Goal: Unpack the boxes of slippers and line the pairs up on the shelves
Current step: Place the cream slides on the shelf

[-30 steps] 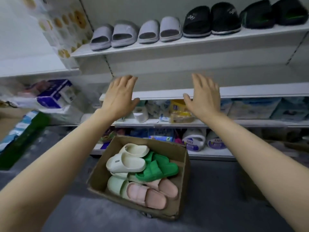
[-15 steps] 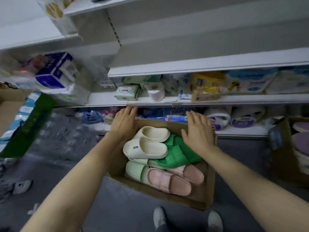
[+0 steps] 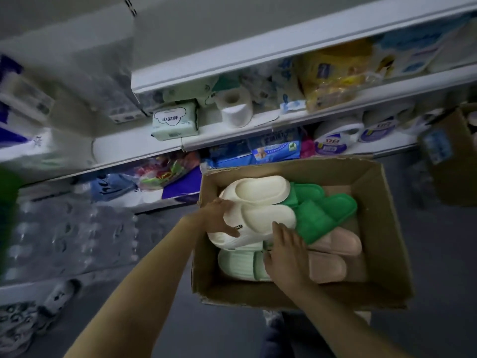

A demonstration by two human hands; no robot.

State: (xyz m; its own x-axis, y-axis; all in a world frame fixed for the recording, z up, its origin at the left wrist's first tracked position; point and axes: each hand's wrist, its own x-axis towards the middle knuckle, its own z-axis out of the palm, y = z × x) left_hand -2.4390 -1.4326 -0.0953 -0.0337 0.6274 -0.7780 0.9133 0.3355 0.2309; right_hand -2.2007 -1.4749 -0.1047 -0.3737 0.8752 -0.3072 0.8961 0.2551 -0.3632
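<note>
Cream slippers (image 3: 260, 210) — green pair (image 3: 322, 215)

We stand on a dark grey floor (image 3: 438, 280) facing white shop shelving (image 3: 232, 130) stocked with tissue packs (image 3: 175, 120) and toilet rolls (image 3: 235, 107); light is dim.

Dark floor (image 3: 438, 254), open cardboard box (image 3: 387, 228) on it, second box (image 3: 454, 156) beside

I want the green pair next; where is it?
In the cardboard box, right of the cream slippers and above the pink ones.
</note>
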